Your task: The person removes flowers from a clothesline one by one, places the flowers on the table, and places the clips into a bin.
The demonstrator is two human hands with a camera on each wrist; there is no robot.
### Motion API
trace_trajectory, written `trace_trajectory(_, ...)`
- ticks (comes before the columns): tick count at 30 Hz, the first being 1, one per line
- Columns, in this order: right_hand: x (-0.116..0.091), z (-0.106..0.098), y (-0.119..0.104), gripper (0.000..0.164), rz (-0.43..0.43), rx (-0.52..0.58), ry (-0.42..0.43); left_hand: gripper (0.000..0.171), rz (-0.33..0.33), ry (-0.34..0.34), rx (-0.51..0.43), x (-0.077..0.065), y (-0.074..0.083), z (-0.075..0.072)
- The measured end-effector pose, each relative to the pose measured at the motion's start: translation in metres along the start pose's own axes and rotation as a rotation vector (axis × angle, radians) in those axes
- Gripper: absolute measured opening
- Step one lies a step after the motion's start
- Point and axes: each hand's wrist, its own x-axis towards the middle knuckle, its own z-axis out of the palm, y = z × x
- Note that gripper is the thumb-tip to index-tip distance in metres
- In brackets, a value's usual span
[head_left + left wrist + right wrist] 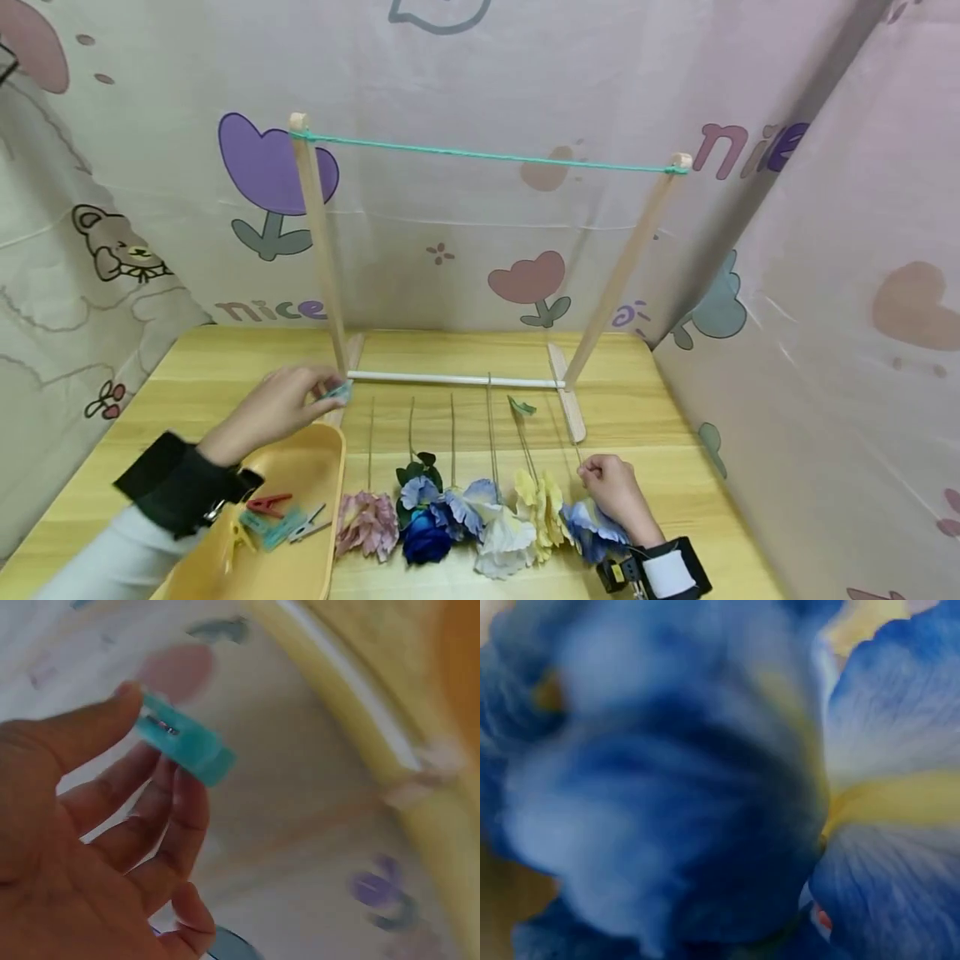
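My left hand (281, 408) pinches a teal clothespin (187, 746) between thumb and fingertips, just above the far end of the yellow basin (339, 467) and beside the left post. My right hand (618, 496), its fingers curled, pinches the thin stem (578, 454) of a blue artificial flower (592, 527) at the right end of the flower row. Blue petals (667, 825) fill the right wrist view and hide the hand there. Several more flowers lie to the left, among them a pink flower (367, 525), a dark blue rose (427, 537), a white flower (506, 542) and a yellow flower (542, 508).
Behind the flowers stands a wooden frame with a left post (318, 233), a right post (622, 262), a green string (480, 153) across the top and a white rod (450, 379) low down. Inside the basin lie several clothespins (281, 527). Printed cloth (420, 275) hangs behind.
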Motion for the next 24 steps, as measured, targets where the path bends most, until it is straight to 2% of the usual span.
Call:
trace_trajectory(3,0.0,0.006,0.009,0.012,0.013,-0.006,-0.003,0.014,-0.116,-0.112,-0.015,-0.028,-0.015,0.012)
trace_trajectory(6,-0.001,0.01,0.016,0.011,0.022,-0.02,-0.007,0.013,-0.194,-0.238,-0.057,-0.053,-0.024,0.032)
trace_trajectory(10,-0.001,0.012,0.025,0.011,0.038,-0.04,-0.015,0.019,-0.232,-0.334,-0.081,-0.074,-0.025,0.056)
trace_trajectory(14,0.001,0.013,0.03,0.01,0.03,-0.058,0.003,0.027,-0.237,-0.364,-0.093,-0.082,-0.022,0.07)
trace_trajectory(20,0.001,0.007,0.033,0.009,0.045,-0.031,0.026,0.03,-0.297,-0.398,-0.11,-0.08,-0.019,0.084)
trace_trajectory(24,-0.002,-0.002,0.032,0.01,0.082,-0.021,0.033,0.031,-0.29,-0.386,-0.091,-0.079,-0.015,0.095)
